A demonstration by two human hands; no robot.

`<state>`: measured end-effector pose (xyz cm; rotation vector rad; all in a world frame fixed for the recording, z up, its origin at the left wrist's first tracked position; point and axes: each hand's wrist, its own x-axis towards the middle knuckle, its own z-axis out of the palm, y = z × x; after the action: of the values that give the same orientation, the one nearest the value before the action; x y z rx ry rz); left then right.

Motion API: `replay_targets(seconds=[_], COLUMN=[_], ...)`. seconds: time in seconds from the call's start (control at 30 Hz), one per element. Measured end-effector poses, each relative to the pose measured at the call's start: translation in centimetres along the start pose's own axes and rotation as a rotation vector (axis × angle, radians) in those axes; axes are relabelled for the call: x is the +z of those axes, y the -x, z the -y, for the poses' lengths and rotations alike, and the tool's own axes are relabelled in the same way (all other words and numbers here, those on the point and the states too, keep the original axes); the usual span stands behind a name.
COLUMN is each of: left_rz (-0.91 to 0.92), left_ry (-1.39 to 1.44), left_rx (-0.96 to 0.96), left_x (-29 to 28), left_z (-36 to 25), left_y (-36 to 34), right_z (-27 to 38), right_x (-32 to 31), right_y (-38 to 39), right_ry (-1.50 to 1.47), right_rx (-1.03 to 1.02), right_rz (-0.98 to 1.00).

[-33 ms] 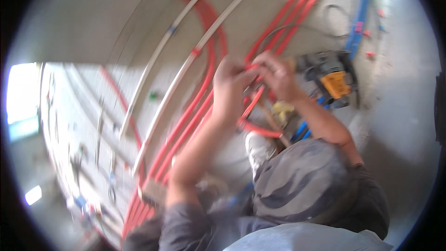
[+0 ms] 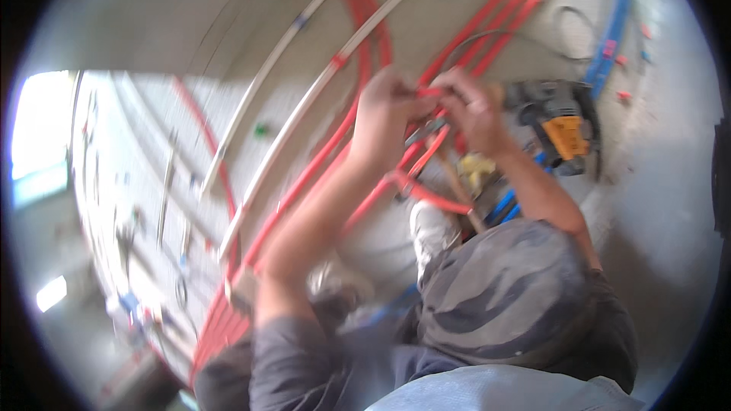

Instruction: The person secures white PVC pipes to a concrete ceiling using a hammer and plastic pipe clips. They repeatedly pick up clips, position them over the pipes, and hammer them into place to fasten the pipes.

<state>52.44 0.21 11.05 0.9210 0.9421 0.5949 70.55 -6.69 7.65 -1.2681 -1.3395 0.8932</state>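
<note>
My left hand (image 2: 387, 118) and my right hand (image 2: 476, 116) meet over a run of red pipes (image 2: 506, 11) on the floor. Fingers of both hands are closed on a short red pipe piece (image 2: 429, 93) between them; motion blur hides its ends. Just below the hands lies a plier-like tool (image 2: 434, 196) with orange-red handles and a grey metal head. Beside it are a wooden handle (image 2: 454, 180) and a yellow object (image 2: 478, 170) I cannot make out.
A black and yellow power drill (image 2: 560, 125) lies right of my right hand. Blue pipes (image 2: 609, 42) run beyond it. White pipes (image 2: 293, 118) cross the floor on the left. A grey patterned cloth shape (image 2: 506, 293) covers part of my right arm; a pale shoe (image 2: 434, 230) shows beside it.
The whole view has shifted, so most of the scene sits farther right. My hands are slightly farther apart, with the red pipe piece showing more plainly between them.
</note>
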Motion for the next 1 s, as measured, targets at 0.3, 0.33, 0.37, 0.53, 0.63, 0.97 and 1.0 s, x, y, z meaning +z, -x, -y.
replay_targets(seconds=[0.3,0.33,0.37,0.53,0.63,0.97,1.0], left_rz=[-0.399,-0.489,-0.605,-1.277,-1.506,-1.396,-1.379], left_ry=[-0.802,-0.823,-0.974,-0.795,-0.231,-0.975,-1.036], left_rx=[-0.237,-0.225,-0.233,-0.362,-0.403,-0.547,-0.540], left_x=[-25.7,-28.5,-29.6,-36.7,-38.3,-40.9,-41.4], left_z=[-13.8,-13.7,-13.8,-2.9,9.7,21.3,22.4], left_y=[21.4,25.3,29.1,48.0,53.4,50.1,51.1], right_z=[-5.0,-5.1,-5.7,-5.0,-5.0,-1.7,-0.9], right_x=[11.1,10.9,11.4,12.3,11.7,11.1,12.0], right_y=[4.8,6.6,8.7,11.6,10.5,4.6,3.8], right_ry=[0.515,0.679,0.798,1.084,1.241,0.819,0.771], right_rx=[0.007,-0.063,-0.149,-0.183,-0.159,0.094,0.099], right_rz=[0.683,0.761,0.851,0.931,0.862,0.681,0.667])
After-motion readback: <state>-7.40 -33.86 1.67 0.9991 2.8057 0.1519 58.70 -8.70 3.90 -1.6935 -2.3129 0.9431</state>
